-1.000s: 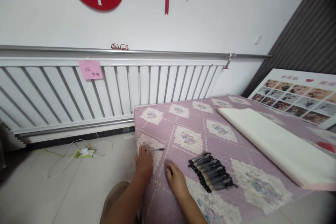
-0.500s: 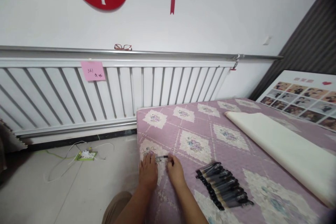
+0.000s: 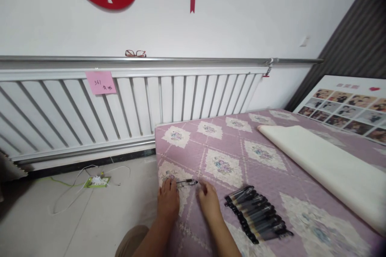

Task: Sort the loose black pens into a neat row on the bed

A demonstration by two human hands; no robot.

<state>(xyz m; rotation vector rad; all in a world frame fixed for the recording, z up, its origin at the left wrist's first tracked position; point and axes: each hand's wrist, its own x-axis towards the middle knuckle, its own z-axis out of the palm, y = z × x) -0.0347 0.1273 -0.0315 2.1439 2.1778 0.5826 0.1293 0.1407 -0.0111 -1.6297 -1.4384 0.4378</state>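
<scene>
A clear-barrelled pen (image 3: 190, 182) with a dark end lies across a pale flower patch on the bed, between my two hands. My left hand (image 3: 169, 200) rests on the bedding with its fingers closed over the pen's left end, which they hide. Just off the pen's right end is my right hand (image 3: 209, 201), its thumb and forefinger slightly apart, with nothing visible between them. Beside my right forearm, several black-capped pens (image 3: 257, 213) lie in a slanting row, side by side.
The purple quilted bed cover (image 3: 196, 152) ends at a left edge above the tiled floor. A folded cream sheet (image 3: 319, 168) lies to the right, near a photo board (image 3: 346, 108). A white radiator (image 3: 181, 100) stands behind; a power strip (image 3: 97, 181) with cables is on the floor.
My right hand has moved slightly right, off the pen's end, so a gap shows there. More of the pen is visible. My left hand stays at the other end. The view has shifted slightly.
</scene>
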